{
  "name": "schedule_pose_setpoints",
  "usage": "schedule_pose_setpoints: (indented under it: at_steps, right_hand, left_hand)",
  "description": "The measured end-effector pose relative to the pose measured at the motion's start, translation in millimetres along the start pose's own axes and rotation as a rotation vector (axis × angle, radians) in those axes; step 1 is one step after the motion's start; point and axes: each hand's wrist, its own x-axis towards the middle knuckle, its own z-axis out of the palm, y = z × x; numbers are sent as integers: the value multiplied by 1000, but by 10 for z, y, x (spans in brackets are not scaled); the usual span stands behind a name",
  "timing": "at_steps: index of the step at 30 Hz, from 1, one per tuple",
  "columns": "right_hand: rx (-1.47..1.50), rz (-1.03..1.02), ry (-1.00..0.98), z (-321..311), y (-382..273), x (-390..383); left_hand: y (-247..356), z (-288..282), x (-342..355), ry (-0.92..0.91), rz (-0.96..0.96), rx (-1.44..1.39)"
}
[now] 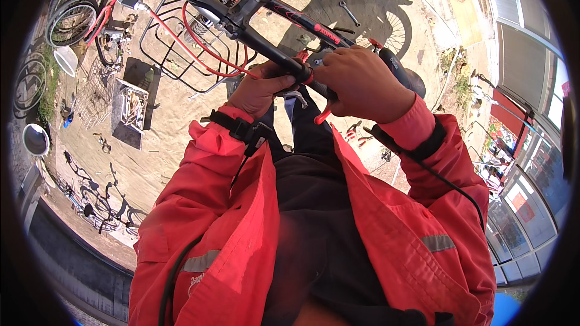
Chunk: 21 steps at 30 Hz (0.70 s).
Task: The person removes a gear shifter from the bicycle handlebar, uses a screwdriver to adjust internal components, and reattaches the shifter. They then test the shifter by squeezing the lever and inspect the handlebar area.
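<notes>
A black bicycle handlebar (269, 48) slants across in front of me, with a red ring near its near end. My left hand (257, 90) is closed around the bar just left of that ring, and a silver brake lever (294, 95) shows beneath its fingers. Against the bar's end, my right hand (362, 81) is closed with its fingers curled over it. A red strip (323, 115) pokes out below this hand; what it belongs to is hidden. Red cables (193, 60) loop from the bar past a black wire basket (181, 42). The black and red frame (308, 23) runs behind.
A grey box of tools (130, 108) stands on the sandy ground at left. Loose wheels (75, 15) and a white bucket (36, 139) lie farther left. A wrench (348, 13) lies beyond the frame, and red-handled pliers (356, 136) sit near my right forearm. Glazed panels (525, 196) line the right.
</notes>
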Motion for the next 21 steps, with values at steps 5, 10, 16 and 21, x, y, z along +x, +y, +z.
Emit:
schedule_pose_setpoints:
  at_steps: [5, 10, 16, 21]
  right_hand:
    - [-167, -85, -75, -30, 41, 110]
    - [-177, -122, -73, -61, 63, 122]
    - [90, 42, -115, -25, 121, 30]
    - [171, 162, -179, 21, 127, 4]
  left_hand:
    - [7, 7, -9, 8, 8, -4]
    - [2, -9, -2, -2, 12, 7]
    - [-30, -31, 10, -30, 22, 3]
    - [-28, -13, 11, -8, 18, 8]
